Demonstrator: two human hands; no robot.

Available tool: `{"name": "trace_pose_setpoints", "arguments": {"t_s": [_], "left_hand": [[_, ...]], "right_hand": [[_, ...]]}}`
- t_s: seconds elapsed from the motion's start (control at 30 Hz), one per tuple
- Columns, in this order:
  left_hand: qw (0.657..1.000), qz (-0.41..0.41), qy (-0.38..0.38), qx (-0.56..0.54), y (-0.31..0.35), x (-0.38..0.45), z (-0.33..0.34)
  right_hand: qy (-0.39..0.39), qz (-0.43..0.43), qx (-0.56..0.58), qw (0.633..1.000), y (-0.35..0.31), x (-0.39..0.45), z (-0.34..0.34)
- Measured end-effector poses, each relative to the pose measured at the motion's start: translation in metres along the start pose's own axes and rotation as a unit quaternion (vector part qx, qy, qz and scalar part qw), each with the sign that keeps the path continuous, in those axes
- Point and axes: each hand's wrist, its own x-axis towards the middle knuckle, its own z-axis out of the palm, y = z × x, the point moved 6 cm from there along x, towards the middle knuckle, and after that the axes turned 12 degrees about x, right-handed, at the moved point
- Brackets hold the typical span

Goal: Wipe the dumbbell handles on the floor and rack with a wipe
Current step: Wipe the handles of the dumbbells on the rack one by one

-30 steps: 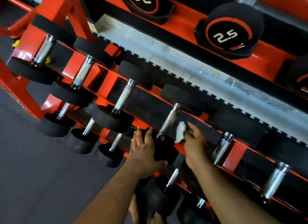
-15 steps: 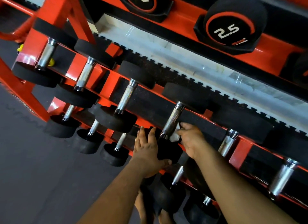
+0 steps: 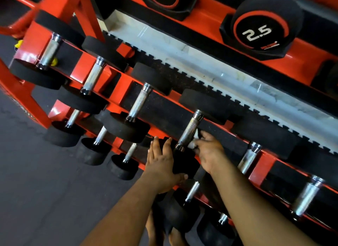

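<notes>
A red rack (image 3: 126, 88) holds rows of black dumbbells with knurled chrome handles. My right hand (image 3: 210, 154) pinches a white wipe (image 3: 194, 141) against the right side of one handle (image 3: 189, 131) on the middle row. My left hand (image 3: 161, 166) rests with straight fingers on the near black head (image 3: 184, 163) of that same dumbbell, thumb under its edge. Most of the wipe is hidden by my fingers.
More dumbbells sit left (image 3: 138, 104) and right (image 3: 248, 158) on the same row, smaller ones on the row below (image 3: 191, 191). Two heads marked 2.5 (image 3: 259, 24) stand on the top shelf. Dark gym floor (image 3: 45, 191) lies to the left. My bare feet show at the bottom edge.
My right hand brought the wipe from beside the handle onto it and slid it along the lower part. My left hand stayed on the dumbbell head.
</notes>
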Motion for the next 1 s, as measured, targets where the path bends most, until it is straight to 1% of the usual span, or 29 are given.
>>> {"name": "trace_pose_setpoints", "arguments": {"t_s": [0.07,0.13,0.17,0.27,0.33,0.4,0.5,0.53,0.57,0.67,0.7,0.73,0.8,0.87,0.9,1.0], "left_hand": [[1.0,0.002,-0.002,0.001,0.0,0.0,0.001],[1.0,0.001,-0.001,0.001,0.001,0.0,0.0],[1.0,0.0,0.0,-0.001,0.001,0.0,0.0],[1.0,-0.001,-0.001,-0.01,0.0,0.002,0.003],[1.0,0.001,0.005,-0.012,-0.001,0.003,0.005],[1.0,0.004,0.007,-0.01,-0.002,0.003,0.006],[1.0,0.002,0.005,-0.013,-0.002,0.003,0.006],[1.0,0.001,0.004,-0.014,-0.002,0.003,0.005],[1.0,0.0,0.004,-0.014,-0.002,0.003,0.005],[1.0,0.0,0.002,-0.014,-0.001,0.003,0.005],[1.0,0.001,0.005,-0.011,-0.002,0.003,0.005],[1.0,0.002,0.007,-0.008,-0.002,0.003,0.006],[1.0,0.003,0.007,-0.005,-0.002,0.003,0.006],[1.0,0.004,0.006,-0.002,-0.002,0.003,0.005],[1.0,0.005,0.005,-0.002,-0.002,0.002,0.004],[1.0,0.005,0.007,-0.008,-0.001,0.0,0.002]], "right_hand": [[0.052,-0.038,0.068,0.996,-0.003,0.001,0.0],[0.071,-0.063,0.044,0.995,0.001,0.001,0.0],[0.074,-0.06,0.02,0.995,0.007,0.003,0.0],[0.053,-0.016,-0.058,0.997,0.021,-0.002,-0.003],[0.035,0.015,-0.073,0.997,0.022,-0.008,-0.002],[0.021,0.02,-0.041,0.999,0.013,-0.013,0.003],[0.008,-0.011,0.068,0.998,-0.003,-0.013,0.019],[0.0,-0.013,0.081,0.997,-0.004,-0.017,0.024],[-0.01,-0.005,0.068,0.998,0.0,-0.019,0.028],[-0.037,0.053,-0.024,0.998,0.009,-0.032,0.029],[-0.037,0.062,-0.024,0.997,0.005,-0.029,0.028],[-0.031,0.059,0.002,0.998,-0.003,-0.024,0.027],[0.004,-0.001,0.085,0.996,-0.029,-0.005,0.022],[0.021,-0.053,0.13,0.99,-0.04,0.003,0.024],[0.011,-0.05,0.121,0.991,-0.032,0.0,0.027],[-0.039,0.026,0.036,0.998,0.001,-0.021,0.035]]}}
